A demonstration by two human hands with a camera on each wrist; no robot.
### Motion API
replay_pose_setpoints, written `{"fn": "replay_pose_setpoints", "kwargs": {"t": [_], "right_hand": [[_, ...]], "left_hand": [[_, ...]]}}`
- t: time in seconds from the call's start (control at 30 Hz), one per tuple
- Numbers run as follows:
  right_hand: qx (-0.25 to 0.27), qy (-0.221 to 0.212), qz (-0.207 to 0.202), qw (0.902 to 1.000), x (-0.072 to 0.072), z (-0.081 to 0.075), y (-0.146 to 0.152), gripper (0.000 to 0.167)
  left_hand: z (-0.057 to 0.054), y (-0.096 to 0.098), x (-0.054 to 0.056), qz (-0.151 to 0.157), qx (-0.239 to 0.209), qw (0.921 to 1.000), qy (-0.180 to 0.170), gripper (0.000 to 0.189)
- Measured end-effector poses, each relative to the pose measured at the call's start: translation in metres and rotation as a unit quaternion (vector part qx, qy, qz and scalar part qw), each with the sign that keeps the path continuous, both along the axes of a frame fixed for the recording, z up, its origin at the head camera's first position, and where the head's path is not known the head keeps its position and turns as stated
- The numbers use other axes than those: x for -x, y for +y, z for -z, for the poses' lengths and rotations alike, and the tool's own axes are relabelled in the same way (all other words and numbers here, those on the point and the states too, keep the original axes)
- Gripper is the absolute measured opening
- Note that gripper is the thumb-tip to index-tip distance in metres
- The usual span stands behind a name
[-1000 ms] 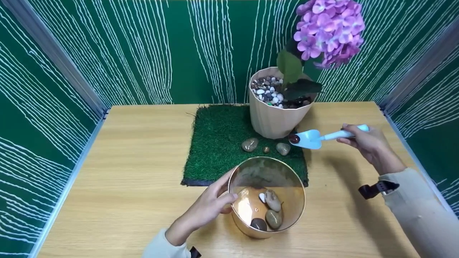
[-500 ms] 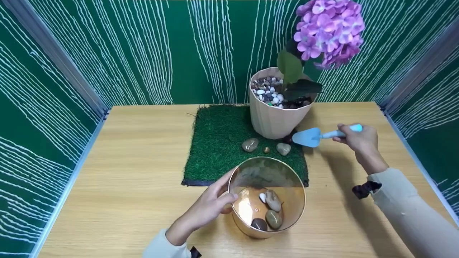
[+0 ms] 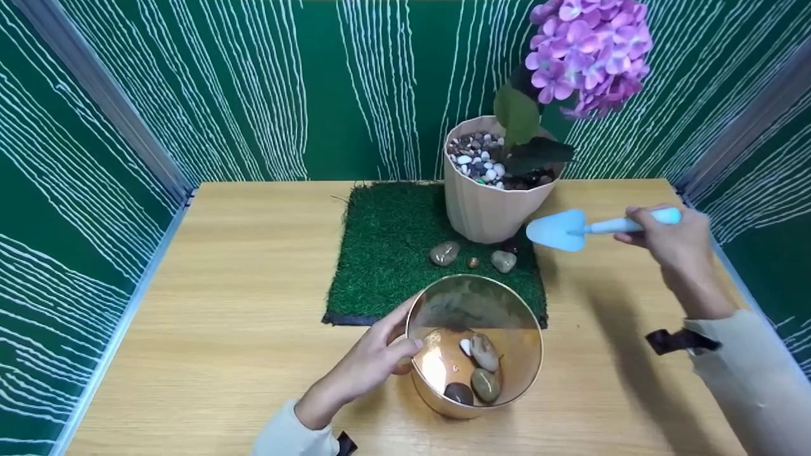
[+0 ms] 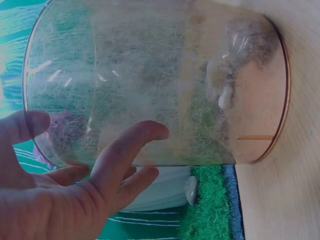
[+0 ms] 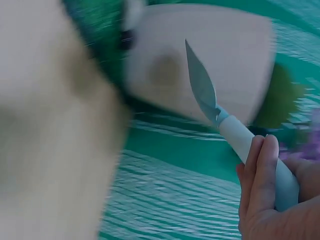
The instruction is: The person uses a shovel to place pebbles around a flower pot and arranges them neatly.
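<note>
Currently right hand [image 3: 681, 240] grips blue trowel [image 3: 559, 230] near pot [image 3: 489, 212], left hand [image 3: 370, 362] pinches amber container [image 3: 519, 354] holding stones [image 3: 485, 385], dark lump [image 3: 510, 247] by pot probably another stone.

Flower [image 3: 589, 57] cut off up top in head cam; pot [image 5: 235, 55] & mat [image 5: 95, 22] blurry in R-wrist cam, pot partly behind trowel [image 5: 202, 87].
</note>
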State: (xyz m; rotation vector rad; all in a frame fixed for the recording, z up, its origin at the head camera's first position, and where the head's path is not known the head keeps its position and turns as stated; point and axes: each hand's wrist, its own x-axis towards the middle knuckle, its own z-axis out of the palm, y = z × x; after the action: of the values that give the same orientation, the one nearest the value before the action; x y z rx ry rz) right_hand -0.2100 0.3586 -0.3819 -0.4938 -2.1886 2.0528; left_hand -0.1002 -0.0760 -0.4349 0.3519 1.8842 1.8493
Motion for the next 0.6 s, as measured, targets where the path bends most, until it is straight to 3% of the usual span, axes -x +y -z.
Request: {"fn": "replay_pose_setpoints", "kwargs": {"t": [0.13, 0.27, 0.5, 0.6], "right_hand": [[0.033, 0.047, -0.015, 0.9983, -0.024, -0.029, -0.005, 0.008], [0.025, 0.091, -0.03, 0.9951, -0.043, -0.05, -0.017, 0.013], [0.08, 0.136, -0.109, 0.9814, -0.061, -0.059, -0.039, 0.013], [0.015, 0.115, -0.135, 0.9841, -0.066, -0.06, -0.048, 0.014]], "left_hand": [[0.0, -0.001, 0.001, 0.002, 0.002, 1.0, 0.004, 0.076], [0.0, -0.001, 0.001, 0.001, 0.004, 1.0, 0.007, 0.076], [0.003, 0.0, 0.002, -0.003, 0.011, 0.9998, 0.018, 0.074], [0.004, 0.001, 0.001, -0.002, 0.012, 0.9997, 0.02, 0.073]]}}
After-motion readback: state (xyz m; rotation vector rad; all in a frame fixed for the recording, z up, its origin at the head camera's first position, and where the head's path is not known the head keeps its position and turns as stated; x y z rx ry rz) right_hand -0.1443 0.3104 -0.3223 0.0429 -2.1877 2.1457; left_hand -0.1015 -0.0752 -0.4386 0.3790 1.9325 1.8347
